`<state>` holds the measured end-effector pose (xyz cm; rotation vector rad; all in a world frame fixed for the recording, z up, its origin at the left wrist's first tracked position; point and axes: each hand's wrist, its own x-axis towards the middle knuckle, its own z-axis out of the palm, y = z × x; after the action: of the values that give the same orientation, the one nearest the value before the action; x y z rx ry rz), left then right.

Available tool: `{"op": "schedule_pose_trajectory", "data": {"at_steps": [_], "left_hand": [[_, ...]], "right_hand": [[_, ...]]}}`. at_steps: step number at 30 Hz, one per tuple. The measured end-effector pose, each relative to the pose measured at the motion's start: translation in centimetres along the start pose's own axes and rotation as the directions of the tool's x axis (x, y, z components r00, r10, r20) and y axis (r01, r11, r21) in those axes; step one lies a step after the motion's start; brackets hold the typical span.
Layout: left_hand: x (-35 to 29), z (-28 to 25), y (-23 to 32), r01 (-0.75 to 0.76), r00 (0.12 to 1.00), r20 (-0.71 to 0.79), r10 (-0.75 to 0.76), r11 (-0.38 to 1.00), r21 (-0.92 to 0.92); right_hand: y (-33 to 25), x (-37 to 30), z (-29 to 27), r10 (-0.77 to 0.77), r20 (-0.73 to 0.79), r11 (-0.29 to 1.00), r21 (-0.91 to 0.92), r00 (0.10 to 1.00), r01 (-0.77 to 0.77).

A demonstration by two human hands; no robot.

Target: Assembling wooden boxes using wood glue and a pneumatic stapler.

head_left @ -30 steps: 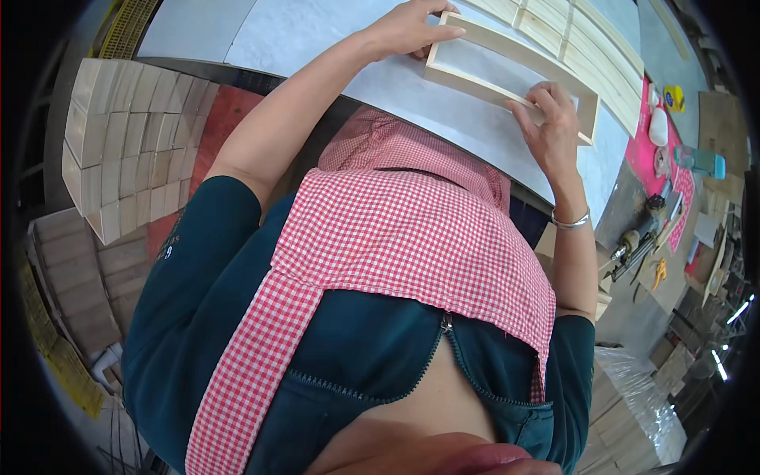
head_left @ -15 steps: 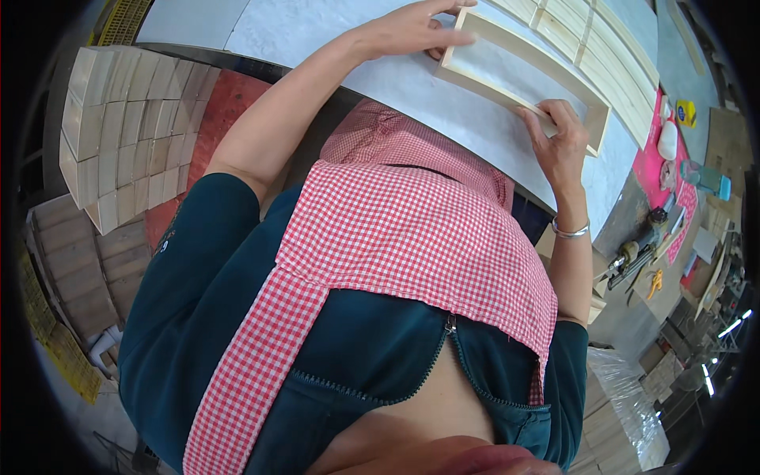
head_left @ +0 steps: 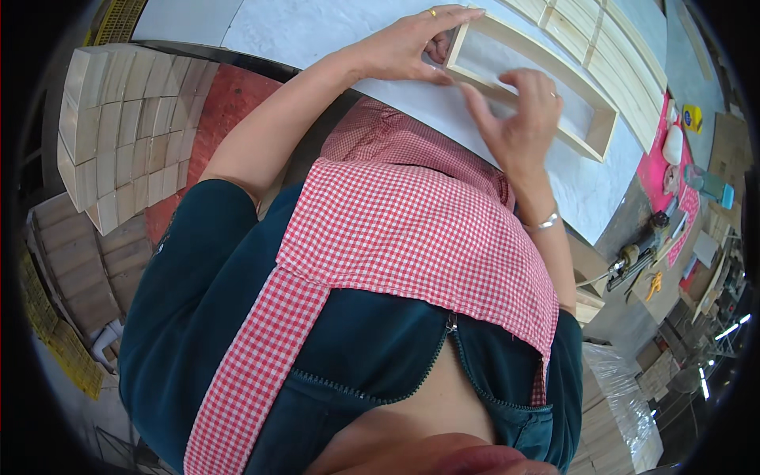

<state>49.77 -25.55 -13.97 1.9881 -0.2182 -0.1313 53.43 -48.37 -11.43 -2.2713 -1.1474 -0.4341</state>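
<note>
A shallow rectangular frame of pale wood [head_left: 548, 68] lies on the white tabletop, with the table surface showing through it. My left hand [head_left: 404, 49] grips its left short end, the thumb at the near corner and the forefinger stretched to the far corner. The other left fingers curl outside that end. Over the near long side is my right hand [head_left: 518, 119], thumb spread and fingers loosely bent, with nothing between them. It hides part of that side.
Pale wooden pieces [head_left: 606, 39] lie in rows just beyond the frame. A stack of wooden blocks [head_left: 131, 127] stands left, beside a red surface [head_left: 226, 107]. To the right are a clear bottle with a blue cap [head_left: 708, 186], a yellow container [head_left: 692, 119] and a power tool [head_left: 633, 253].
My right hand has let go of the near side close to the right end and moved left. The left thumb has come down to the near corner. The frame has shifted slightly right.
</note>
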Motion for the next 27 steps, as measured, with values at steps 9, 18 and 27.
{"op": "schedule_pose_trajectory", "data": {"at_steps": [9, 18, 27], "left_hand": [[-0.6, -0.7, 0.6, -0.068, 0.998, 0.005, 0.068, 0.997, -0.045], [0.6, 0.9, -1.5, -0.279, 0.959, -0.042, 0.280, 0.960, 0.029], [-0.4, 1.2, -0.4, -0.190, 0.961, -0.193, 0.196, 0.981, 0.048]], "right_hand": [[-2.3, 0.8, 4.5, 0.075, -0.071, 0.997, 0.012, 0.995, -0.074], [-0.9, 0.3, 2.9, -0.206, -0.123, 0.953, 0.201, 0.971, 0.228], [-1.4, 0.5, 1.7, -0.177, 0.064, 0.981, 0.094, 0.982, 0.171]]}}
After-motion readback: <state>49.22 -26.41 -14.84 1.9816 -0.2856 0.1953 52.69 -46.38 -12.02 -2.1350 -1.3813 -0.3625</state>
